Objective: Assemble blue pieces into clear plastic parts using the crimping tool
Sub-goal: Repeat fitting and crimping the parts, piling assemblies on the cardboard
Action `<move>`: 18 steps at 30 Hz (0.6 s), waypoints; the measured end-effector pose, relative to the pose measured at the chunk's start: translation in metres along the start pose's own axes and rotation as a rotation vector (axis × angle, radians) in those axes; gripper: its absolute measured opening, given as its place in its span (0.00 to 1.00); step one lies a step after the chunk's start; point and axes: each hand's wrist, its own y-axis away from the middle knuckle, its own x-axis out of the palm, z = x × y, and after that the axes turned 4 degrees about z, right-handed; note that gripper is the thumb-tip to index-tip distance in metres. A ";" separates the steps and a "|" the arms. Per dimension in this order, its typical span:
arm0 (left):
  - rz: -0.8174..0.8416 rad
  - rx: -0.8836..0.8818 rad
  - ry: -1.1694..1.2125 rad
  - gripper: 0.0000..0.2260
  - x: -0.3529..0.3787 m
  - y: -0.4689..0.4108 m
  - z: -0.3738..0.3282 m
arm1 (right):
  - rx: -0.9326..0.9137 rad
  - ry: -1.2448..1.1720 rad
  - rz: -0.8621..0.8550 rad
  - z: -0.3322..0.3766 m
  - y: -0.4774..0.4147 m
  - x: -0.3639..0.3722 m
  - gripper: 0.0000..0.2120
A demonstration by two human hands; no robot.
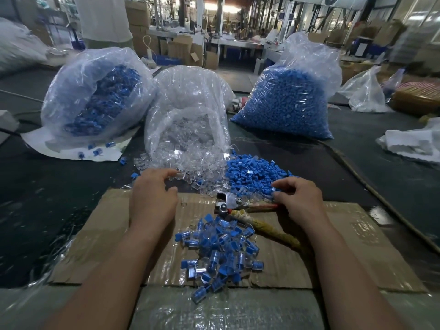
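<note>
My left hand (152, 194) reaches into the loose clear plastic parts (202, 170) spilling from the middle bag, its fingertips pinching one clear part. My right hand (297, 198) sits at the edge of the loose pile of blue pieces (252, 173) and pinches a blue piece between thumb and fingers. The crimping tool (228, 203) lies on the cardboard sheet (333, 246) between my hands, metal head toward the piles, taped handles trailing to the right. A heap of assembled blue-and-clear parts (221, 251) lies on the cardboard in front of me.
Three plastic bags stand behind: assembled parts at the left (95, 96), clear parts in the middle (188, 108), blue pieces at the right (290, 96). White wrapping (412, 141) lies at the far right. A person in white (104, 17) stands beyond the table.
</note>
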 end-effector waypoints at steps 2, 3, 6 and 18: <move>0.003 -0.002 -0.001 0.16 0.000 0.001 0.000 | 0.000 -0.020 -0.019 -0.001 0.000 -0.001 0.08; 0.016 -0.002 0.007 0.15 0.000 0.001 0.000 | 0.001 -0.028 -0.027 -0.001 0.001 -0.001 0.08; 0.126 -0.006 0.016 0.13 0.000 0.005 -0.002 | -0.006 -0.047 -0.053 -0.001 0.002 -0.002 0.07; 0.256 -0.042 0.381 0.13 0.001 0.009 -0.011 | -0.079 -0.133 -0.062 0.014 0.014 -0.005 0.04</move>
